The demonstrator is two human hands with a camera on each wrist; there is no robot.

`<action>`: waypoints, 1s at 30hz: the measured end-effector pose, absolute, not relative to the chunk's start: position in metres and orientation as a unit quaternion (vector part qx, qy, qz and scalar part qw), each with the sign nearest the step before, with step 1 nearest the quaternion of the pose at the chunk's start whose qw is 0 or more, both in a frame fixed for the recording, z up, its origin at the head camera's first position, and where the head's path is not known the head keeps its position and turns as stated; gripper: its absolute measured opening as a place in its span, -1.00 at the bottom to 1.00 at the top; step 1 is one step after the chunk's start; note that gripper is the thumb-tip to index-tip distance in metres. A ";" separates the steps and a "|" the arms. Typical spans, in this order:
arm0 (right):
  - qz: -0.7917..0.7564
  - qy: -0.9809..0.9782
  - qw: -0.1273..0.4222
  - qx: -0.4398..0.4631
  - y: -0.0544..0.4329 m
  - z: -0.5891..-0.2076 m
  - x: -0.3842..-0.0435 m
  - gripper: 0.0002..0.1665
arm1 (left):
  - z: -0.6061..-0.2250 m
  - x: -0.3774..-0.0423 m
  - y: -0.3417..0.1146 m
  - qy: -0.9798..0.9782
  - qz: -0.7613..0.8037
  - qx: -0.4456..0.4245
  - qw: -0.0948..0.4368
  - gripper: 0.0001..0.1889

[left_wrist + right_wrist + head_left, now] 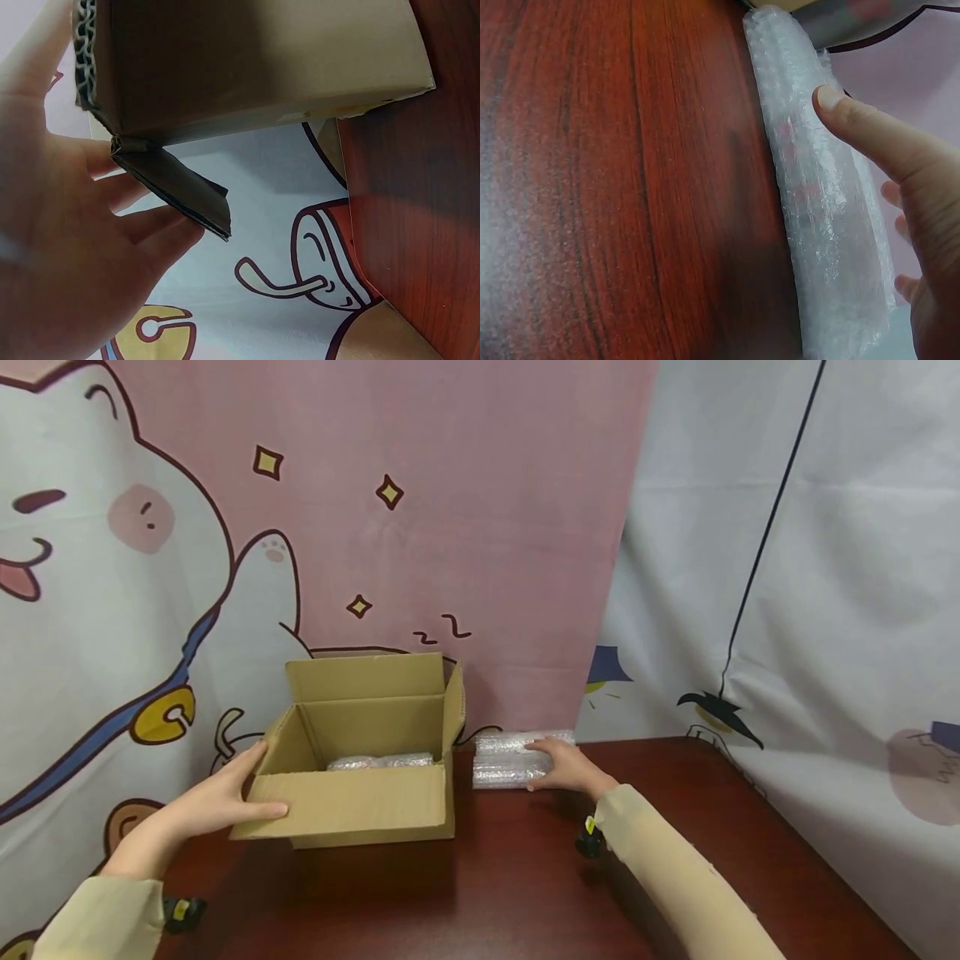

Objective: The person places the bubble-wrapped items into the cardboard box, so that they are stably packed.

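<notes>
A cardboard box (375, 810) stands with its flaps up or folded out and bubble-wrapped items (397, 761) inside. My left hand (202, 802) holds its left front corner, thumb over the front flap and fingers at the left side flap. In the left wrist view, fingers (154, 223) of that hand pass behind a small side flap (176, 187). To the right of the box lies a bubble-wrapped bundle (501, 768). My right hand (566, 768) is over its right end, thumb and fingers spread. Clear bubble wrap (825, 225) hides most of what is inside; faint red marks show through.
The dark red wooden table (510, 877) runs beneath everything. Behind it hangs a pink printed cloth (465, 527) with a cartoon cat, and a pale cloth (750, 568) closes the right side.
</notes>
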State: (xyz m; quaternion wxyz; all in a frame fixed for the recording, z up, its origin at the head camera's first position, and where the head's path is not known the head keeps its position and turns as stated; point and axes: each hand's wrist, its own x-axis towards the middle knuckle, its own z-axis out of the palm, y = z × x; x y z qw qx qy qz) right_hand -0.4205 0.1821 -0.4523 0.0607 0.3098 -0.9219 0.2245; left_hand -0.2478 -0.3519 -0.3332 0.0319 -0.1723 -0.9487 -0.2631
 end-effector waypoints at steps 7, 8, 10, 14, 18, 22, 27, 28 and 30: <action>0.200 -0.939 0.052 0.276 0.175 -0.452 -0.421 -0.06 | -0.333 -0.246 -0.352 -0.948 -0.265 -0.173 0.035 0.20; 0.195 -0.941 0.051 0.272 0.174 -0.452 -0.422 -0.05 | -0.333 -0.246 -0.352 -0.948 -0.264 -0.173 0.036 0.20; 0.183 -0.945 0.047 0.265 0.172 -0.451 -0.424 -0.04 | -0.333 -0.246 -0.351 -0.948 -0.263 -0.176 0.038 0.19; 0.163 -0.952 0.039 0.256 0.168 -0.450 -0.427 -0.03 | -0.333 -0.246 -0.352 -0.947 -0.264 -0.176 0.040 0.19; 0.145 -0.955 0.041 0.256 0.165 -0.452 -0.430 -0.03 | -0.334 -0.248 -0.352 -0.947 -0.267 -0.174 0.036 0.19; 0.135 -0.956 0.040 0.255 0.164 -0.454 -0.431 -0.03 | -0.334 -0.248 -0.352 -0.948 -0.267 -0.172 0.034 0.20; 0.140 -0.954 0.048 0.261 0.163 -0.454 -0.429 -0.06 | -0.334 -0.248 -0.351 -0.949 -0.262 -0.172 0.036 0.20; 0.140 -0.954 0.050 0.262 0.163 -0.454 -0.429 -0.07 | -0.334 -0.248 -0.351 -0.949 -0.261 -0.172 0.037 0.20; 0.140 -0.953 0.052 0.265 0.163 -0.455 -0.428 -0.09 | -0.334 -0.248 -0.351 -0.950 -0.258 -0.171 0.038 0.20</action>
